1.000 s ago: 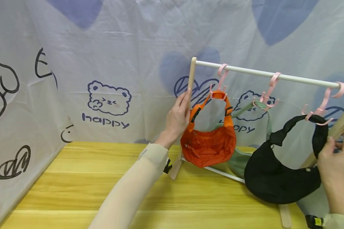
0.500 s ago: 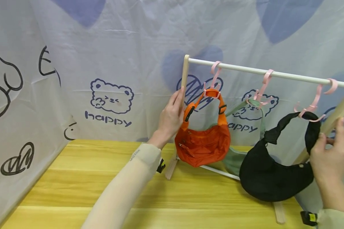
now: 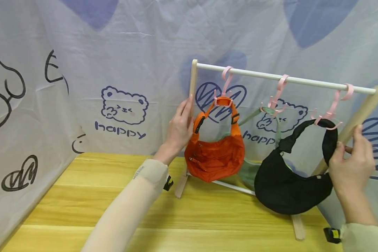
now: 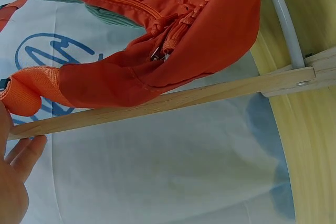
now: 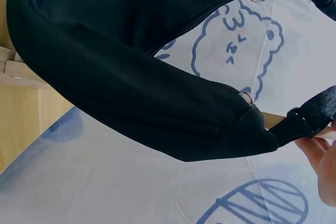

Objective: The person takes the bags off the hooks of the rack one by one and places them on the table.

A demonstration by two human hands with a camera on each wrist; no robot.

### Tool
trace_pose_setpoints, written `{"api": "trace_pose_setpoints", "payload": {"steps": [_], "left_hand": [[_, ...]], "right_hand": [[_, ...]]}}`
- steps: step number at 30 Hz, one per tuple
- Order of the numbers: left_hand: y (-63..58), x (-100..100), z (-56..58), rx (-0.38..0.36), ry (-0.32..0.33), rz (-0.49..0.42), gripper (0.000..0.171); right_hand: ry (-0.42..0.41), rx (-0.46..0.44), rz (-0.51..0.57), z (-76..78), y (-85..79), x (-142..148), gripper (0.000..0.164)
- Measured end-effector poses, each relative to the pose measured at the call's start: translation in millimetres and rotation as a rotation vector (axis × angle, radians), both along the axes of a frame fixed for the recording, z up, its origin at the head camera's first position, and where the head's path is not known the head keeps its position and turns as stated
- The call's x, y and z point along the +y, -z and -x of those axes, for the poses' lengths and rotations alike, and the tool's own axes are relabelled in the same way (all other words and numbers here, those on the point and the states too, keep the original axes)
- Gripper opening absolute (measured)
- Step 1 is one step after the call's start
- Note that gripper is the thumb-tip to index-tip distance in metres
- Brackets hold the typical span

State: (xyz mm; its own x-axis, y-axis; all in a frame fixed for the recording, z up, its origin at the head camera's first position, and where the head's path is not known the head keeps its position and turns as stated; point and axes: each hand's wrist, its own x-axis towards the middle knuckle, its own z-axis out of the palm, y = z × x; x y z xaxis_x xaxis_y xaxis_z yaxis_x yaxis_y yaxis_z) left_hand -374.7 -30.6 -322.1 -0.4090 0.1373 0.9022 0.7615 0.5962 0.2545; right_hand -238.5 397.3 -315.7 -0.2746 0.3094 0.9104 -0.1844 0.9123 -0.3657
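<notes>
A small hanging rack with a white crossbar point(image 3: 255, 74) and wooden posts stands tilted across the right half of the head view. My left hand point(image 3: 179, 126) grips its left post point(image 4: 157, 106), beside the orange bag's strap. On the right post point(image 3: 365, 110), my right hand point(image 3: 351, 161) holds on next to the black strap. Pink hooks point(image 3: 280, 86) carry an orange shoulder bag point(image 3: 218, 154), a pale green bag point(image 3: 249, 171) and a black shoulder bag point(image 3: 286, 185). The green bag is partly hidden behind the other two. In the right wrist view, the black bag covers much of the post.
A yellow wooden tabletop point(image 3: 82, 196) lies beneath the rack. Behind and to the left hangs a pale cloth point(image 3: 163, 42) printed with hearts, bear faces and writing. The rack's feet point(image 3: 298, 227) are close to the table surface.
Both hands have moved left with the rack, and the bags have shifted along with it. The crossbar's right end has come into view. The grip on both posts looks the same.
</notes>
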Motion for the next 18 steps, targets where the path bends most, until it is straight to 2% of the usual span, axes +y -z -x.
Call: {"api": "trace_pose_setpoints", "payload": {"steps": [9,18], "left_hand": [[0.2,-22.1,-8.4,-0.034,-0.037,-0.012,0.077],[1.2,-42.6,-11.7,-0.027,-0.095,-0.006,0.076]], "right_hand": [[-0.097,0.028,0.018,18.1,2.2,-10.1,0.056],[-0.133,0.011,0.008,30.2,0.3,-25.8,0.057]]}}
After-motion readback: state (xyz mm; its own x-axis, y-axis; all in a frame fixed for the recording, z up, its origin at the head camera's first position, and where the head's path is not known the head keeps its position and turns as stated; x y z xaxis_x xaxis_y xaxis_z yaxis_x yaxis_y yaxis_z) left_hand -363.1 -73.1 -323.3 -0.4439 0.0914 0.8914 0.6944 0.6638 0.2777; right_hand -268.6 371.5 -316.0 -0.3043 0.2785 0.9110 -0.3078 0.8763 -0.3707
